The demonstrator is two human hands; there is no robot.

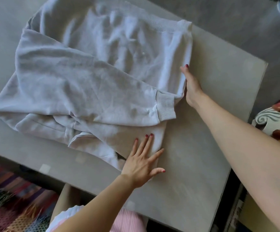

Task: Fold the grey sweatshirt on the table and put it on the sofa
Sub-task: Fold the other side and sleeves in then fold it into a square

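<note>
Soft grey cotton sweatshirt (92, 77) lies left of both our hands.
Left hand (142, 163) spread, pressing; right hand (192, 86) nearer the hem, fingers hidden, grip unclear.

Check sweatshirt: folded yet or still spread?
Partly folded: the grey sweatshirt has one sleeve laid across its body, the rest spread on the table.

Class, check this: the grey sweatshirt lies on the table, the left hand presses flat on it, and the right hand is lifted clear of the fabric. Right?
Not quite. The head view shows the right hand touching the grey sweatshirt at its edge, not lifted clear. The left hand does press flat on it, on the table.
</note>
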